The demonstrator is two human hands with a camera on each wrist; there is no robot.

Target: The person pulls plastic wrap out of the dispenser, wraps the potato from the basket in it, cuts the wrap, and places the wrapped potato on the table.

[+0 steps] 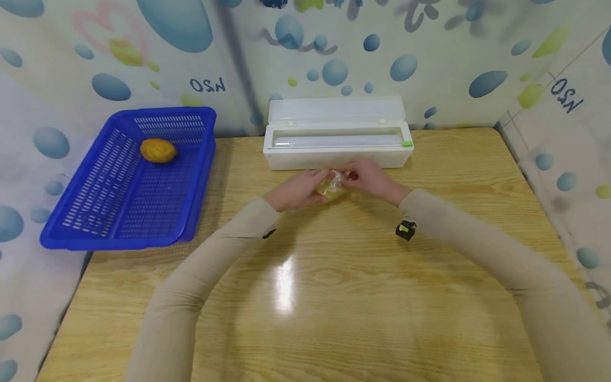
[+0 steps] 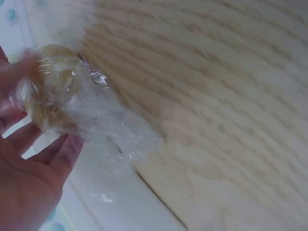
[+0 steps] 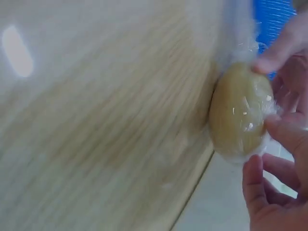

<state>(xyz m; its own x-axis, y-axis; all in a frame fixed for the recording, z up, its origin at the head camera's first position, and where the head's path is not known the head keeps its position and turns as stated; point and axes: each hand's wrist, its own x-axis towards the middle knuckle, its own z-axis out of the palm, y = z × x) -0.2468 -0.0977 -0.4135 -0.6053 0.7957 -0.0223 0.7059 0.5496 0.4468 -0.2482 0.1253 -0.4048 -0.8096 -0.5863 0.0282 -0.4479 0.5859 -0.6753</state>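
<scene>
The film-wrapped yellow fruit (image 3: 236,113) sits just in front of the white box (image 1: 305,161), long axis crosswise between left hand (image 1: 299,190) and right hand (image 1: 373,181), both sets of fingers clamped on it, neither clearly nearer.

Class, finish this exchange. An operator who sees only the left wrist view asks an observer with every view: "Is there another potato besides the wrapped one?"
Observer: Yes, besides the wrapped potato, another potato lies in a blue basket.
Operator: Where is that basket?
Observer: At the left side of the table, in the head view.
Operator: How does the lid of the white box stand?
Observer: The lid of the white box is raised open.
</scene>
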